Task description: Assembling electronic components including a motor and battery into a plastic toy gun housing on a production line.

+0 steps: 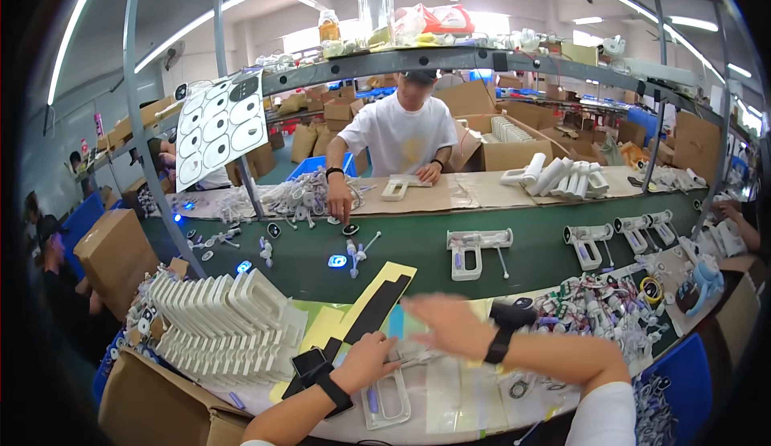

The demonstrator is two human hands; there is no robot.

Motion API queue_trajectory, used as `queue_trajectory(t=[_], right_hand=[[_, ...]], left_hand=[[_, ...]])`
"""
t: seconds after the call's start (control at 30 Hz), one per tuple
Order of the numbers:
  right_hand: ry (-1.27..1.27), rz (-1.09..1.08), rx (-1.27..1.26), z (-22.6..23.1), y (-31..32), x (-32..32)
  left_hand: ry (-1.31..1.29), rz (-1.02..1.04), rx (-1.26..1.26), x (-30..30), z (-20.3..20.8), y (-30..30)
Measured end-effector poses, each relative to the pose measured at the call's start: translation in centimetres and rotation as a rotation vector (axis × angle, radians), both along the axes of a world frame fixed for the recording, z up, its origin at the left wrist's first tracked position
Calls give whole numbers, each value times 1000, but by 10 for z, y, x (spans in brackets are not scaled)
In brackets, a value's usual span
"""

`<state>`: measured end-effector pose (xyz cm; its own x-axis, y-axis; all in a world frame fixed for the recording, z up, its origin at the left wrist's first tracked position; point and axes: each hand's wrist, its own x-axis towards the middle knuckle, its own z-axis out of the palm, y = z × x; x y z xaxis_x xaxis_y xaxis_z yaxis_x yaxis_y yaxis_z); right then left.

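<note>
My left hand (366, 364) is closed on the upper part of a white pistol-shaped plastic housing (404, 410), which lies on the near bench with a purple part inside its looped handle. Above and to the right, my right hand (446, 322) reaches across, blurred, its fingers stretched out and the thumb apart. I see nothing in it. Beneath and beyond my hands are yellow-and-black strips (377, 308). Left of them, many matching white housing shells (233, 317) stand in a row. Small parts under my fingers are hidden.
A green conveyor belt (401, 247) runs across, carrying part-filled housings (479, 253) and small parts with blue lights (337, 261). A pile of wired parts (598, 305) lies right. Opposite, a co-worker (405, 129) reaches over the belt. A cardboard box (161, 402) stands near left, a blue bin (683, 382) near right.
</note>
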<state>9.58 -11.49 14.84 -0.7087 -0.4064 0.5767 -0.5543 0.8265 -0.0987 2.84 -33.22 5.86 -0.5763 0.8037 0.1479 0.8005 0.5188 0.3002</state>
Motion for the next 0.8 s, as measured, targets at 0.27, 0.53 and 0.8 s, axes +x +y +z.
queue_trajectory(t=[0.27,0.53,0.8], right_hand=[[713,-111,-131,369,95,-145],[216,-437,128,385,101,-210],[824,81,-504,321,97,-137]], left_hand=[[97,-35,301,32,30,-5],[15,109,466,41,32,-35],[-52,41,554,28,32,-19]])
